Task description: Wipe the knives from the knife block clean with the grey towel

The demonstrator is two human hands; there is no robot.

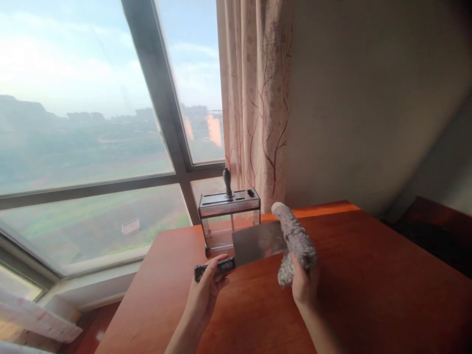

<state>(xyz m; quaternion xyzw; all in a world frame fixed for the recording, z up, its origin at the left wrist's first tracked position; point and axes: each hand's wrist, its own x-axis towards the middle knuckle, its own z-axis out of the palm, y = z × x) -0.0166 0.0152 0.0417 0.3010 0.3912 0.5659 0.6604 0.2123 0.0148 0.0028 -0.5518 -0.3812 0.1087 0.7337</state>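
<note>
My left hand (206, 290) is closed around the dark handle of a cleaver (258, 243), thumb on top. The cleaver's broad metal blade points right, above the table. A fluffy grey cloth (297, 236) is bunched in my right hand (306, 285). It laps over the far right end of the blade, and a loose fold hangs below. My right fingers are mostly hidden by the cloth. Just behind the blade stands a clear knife block (217, 228) with a dark-framed slotted top. One dark-handled tool (227, 182) stands upright in it.
A reddish-brown wooden table (368, 275) spreads beneath my hands. Beyond its left and far edges are a large window with a grey frame (158, 73) and a patterned curtain (258, 98). A plain wall (350, 98) rises behind at the right.
</note>
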